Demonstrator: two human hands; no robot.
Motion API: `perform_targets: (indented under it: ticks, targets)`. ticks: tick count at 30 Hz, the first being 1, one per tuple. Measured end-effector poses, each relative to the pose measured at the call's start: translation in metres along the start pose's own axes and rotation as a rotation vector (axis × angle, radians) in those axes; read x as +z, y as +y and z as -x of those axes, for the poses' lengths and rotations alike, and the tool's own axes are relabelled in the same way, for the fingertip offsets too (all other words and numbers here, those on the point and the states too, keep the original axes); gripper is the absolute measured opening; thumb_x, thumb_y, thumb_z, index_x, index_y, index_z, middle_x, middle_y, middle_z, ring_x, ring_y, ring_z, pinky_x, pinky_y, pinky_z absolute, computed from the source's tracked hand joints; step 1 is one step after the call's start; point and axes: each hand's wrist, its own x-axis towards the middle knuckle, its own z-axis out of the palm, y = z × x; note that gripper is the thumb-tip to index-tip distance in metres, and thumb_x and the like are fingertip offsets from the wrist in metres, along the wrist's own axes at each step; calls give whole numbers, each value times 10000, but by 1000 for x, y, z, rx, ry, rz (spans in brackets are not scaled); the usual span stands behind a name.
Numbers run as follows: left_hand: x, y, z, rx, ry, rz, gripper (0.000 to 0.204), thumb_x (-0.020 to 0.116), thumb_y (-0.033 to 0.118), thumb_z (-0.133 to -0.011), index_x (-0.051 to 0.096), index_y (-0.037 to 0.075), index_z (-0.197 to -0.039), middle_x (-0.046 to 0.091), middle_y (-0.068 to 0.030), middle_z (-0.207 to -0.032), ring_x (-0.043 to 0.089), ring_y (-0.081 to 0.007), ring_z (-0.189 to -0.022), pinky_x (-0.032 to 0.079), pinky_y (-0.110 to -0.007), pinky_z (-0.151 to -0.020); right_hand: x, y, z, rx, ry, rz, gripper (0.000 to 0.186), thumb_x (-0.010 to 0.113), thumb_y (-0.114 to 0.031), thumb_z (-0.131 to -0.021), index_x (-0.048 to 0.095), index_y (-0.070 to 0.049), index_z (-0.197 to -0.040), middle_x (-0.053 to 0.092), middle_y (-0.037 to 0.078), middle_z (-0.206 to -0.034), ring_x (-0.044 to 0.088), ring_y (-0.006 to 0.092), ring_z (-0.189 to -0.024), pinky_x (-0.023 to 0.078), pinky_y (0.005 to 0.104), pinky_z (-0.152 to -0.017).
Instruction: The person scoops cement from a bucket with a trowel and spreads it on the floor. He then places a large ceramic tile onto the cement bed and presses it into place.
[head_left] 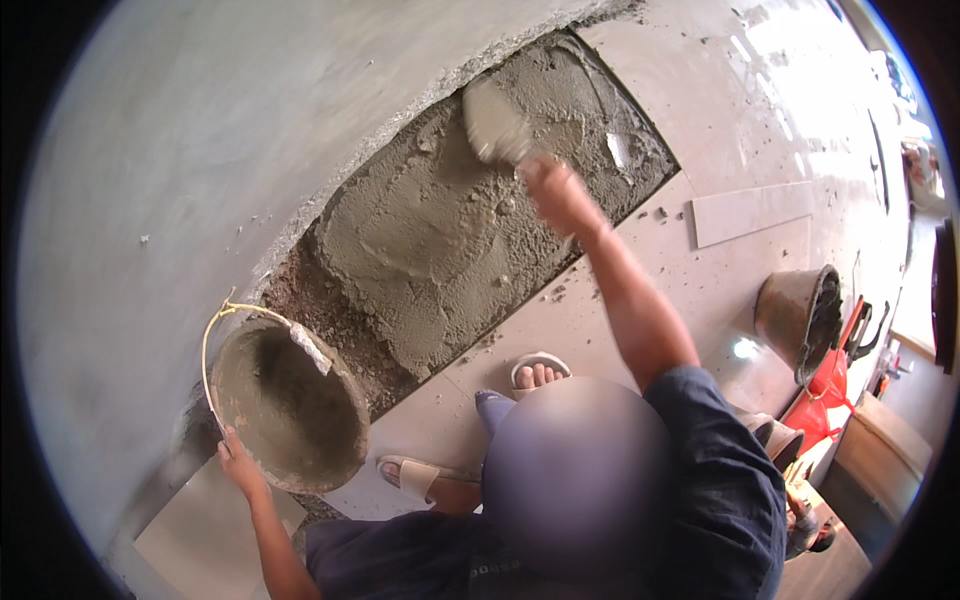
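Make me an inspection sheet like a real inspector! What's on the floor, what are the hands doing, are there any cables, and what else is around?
Surface: rough grey mortar lies between the wall and pale floor tiles; brown rubble shows at its lower left.
Things in use: a trowel on the mortar; a mortar-smeared bucket near the wall.
Clutter: crumbs and a loose tile strip on the tiles.
Hands: right hand, blurred, grips the trowel; left hand is at the bucket's rim, exact grip unclear.
Cables: nothing seen clearly.
Surroundings: second bucket and red item at right.
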Motion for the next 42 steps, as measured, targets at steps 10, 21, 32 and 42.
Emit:
perform_targets:
  ticks: [10,21,32,42]
  targets:
    - [-2,-10,-11,47,-6,-90,683,517,479,-918,509,-147,-1190,570,-288,-1123,581,-355,-971,452,-396,-864,32,-2,70,464,-390,-1050,444,399,-272,-988,380,-144,-1412,650,91,-879,601,134,-543,517,264,-466]
    - [1,-6,-5,16,10,0,702,523,499,-913,503,-131,-1223,570,-270,-1164,578,-346,-1022,448,-395,-887,28,29,162,1197,-448,-2089,489,497,-425,-949,531,-101,-1313,541,47,-674,507,120,-494,449,296,-438]
    - [2,-22,-6,33,165,-158,657,532,499,-910,547,-89,-1202,570,-253,-1175,555,-345,-1060,422,-390,-920,-65,-105,119,664,-267,-2108,384,563,-329,-942,558,-112,-1259,654,133,-818,636,262,-685,514,345,-576]
    - [5,-20,10,6,136,20,560,538,440,-922,592,-86,-1106,631,-200,-1018,595,-265,-926,452,-360,-839,-112,-79,33,351,-238,-1823,431,452,-364,-966,503,4,-1184,633,278,-809,652,396,-801,504,462,-721]
